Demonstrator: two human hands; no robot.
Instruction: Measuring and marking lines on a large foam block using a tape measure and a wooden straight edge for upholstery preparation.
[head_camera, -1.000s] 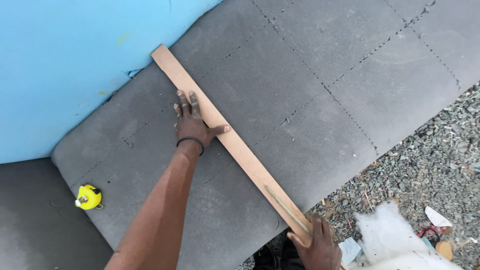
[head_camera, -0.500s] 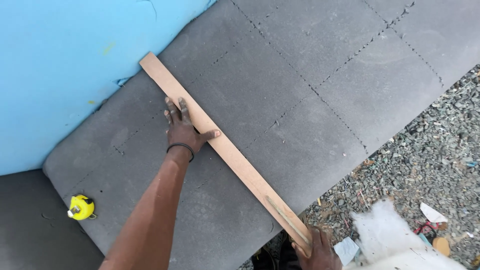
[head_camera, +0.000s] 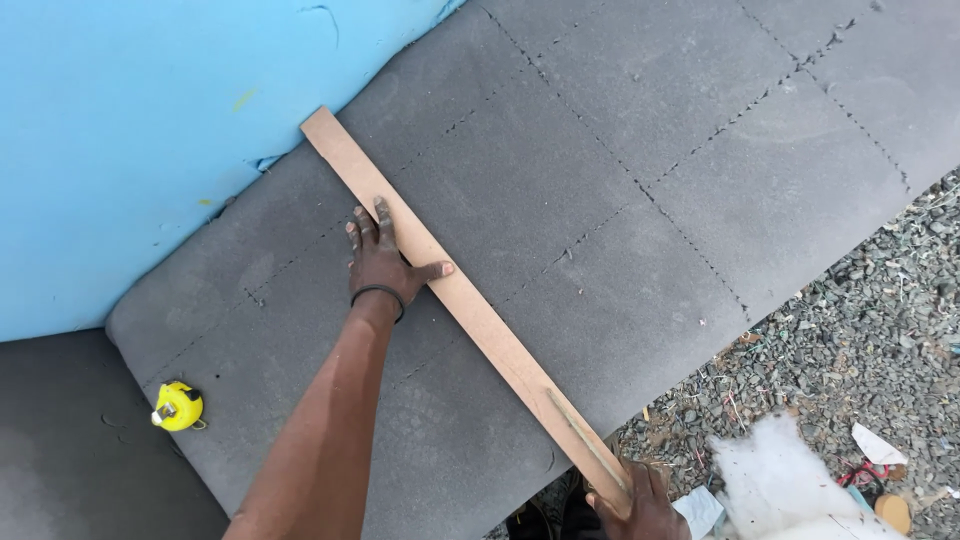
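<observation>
A long, narrow wooden strip (head_camera: 480, 315) lies diagonally across a grey foam sheet (head_camera: 650, 130) marked with dashed grid lines. My left hand (head_camera: 383, 265) rests flat on the foam beside the strip's middle. Its fingers are spread and the thumb reaches over the wood. At the bottom edge of the view, my right hand (head_camera: 640, 505) grips the strip's near end. A thin darker sliver (head_camera: 585, 440) runs along the wood just above that hand; I cannot tell what it is.
A blue foam sheet (head_camera: 130, 130) overlaps the grey one at the upper left. A yellow tape measure (head_camera: 178, 406) lies on the grey foam at the lower left. Gravel ground (head_camera: 880, 330) with scraps and white fluffy stuffing (head_camera: 780, 490) lies at the right.
Only the view has shifted a little. Both hands keep their places on the strip.
</observation>
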